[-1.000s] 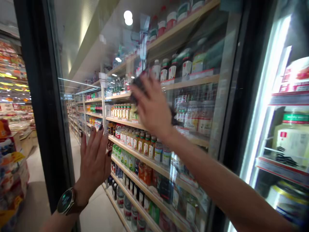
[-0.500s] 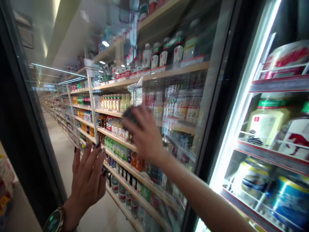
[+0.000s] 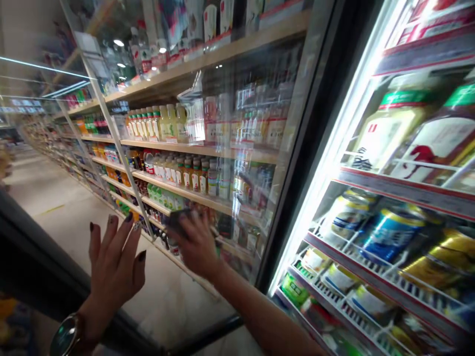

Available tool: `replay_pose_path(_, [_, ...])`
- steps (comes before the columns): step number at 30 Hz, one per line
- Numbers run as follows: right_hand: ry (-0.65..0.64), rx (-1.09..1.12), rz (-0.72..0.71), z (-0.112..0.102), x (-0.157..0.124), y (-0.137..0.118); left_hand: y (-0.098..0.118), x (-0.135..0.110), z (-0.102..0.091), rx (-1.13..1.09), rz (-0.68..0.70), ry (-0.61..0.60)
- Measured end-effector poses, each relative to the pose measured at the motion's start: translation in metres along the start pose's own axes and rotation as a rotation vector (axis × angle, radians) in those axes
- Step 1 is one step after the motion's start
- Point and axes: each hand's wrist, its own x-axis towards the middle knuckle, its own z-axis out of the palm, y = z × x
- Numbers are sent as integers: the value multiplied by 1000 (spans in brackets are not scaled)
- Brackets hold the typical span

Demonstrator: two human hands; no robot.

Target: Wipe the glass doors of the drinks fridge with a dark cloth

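An open glass cooler door (image 3: 237, 99) fills the middle of the view and mirrors shelves of bottles. My left hand (image 3: 113, 262) lies flat against the glass with fingers spread, a watch on its wrist. My right hand (image 3: 195, 242) presses a dark cloth (image 3: 178, 220) onto the lower part of the glass, fingers flattened over it.
To the right, the lit cooler (image 3: 389, 198) holds bottles and cans on wire racks. The door's black frame (image 3: 44, 277) runs along the lower left. Aisle floor shows reflected in the glass.
My right hand has swept the cloth down the glass from upper height to low. My left hand stayed flat on the glass. The view has tilted downward.
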Motion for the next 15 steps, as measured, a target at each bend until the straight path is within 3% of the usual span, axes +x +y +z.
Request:
replay_pose_path(2, [-132,63,-245,17,-23,-25,2,-4,5,-6,-8,-6])
replay_pose_path(3, [-139,63,-265,16,-31,-23,3,-6,7,-8,-15,-10])
replay_pose_path(5, [-23,-4,-63,1,-38,7,3,-13,8,-16,-36,-27])
replay_pose_path(7, [202,-81,304,-18,-40,41,2,-21,6,-22,-53,-40])
replay_pose_path(9, [361,-114,572,-22,-42,49,1,-26,3,-26,-65,-55])
replay_pose_path(10, [384,-116,621,-16,-45,39,0,-28,2,-28,-68,-60])
replay_pose_path(12, [307,-125,493,5,-53,0,0,-26,0,-38,-61,-63])
replay_pose_path(15, [82,-131,80,33,-49,-46,-2,-20,3,-69,-25,-60])
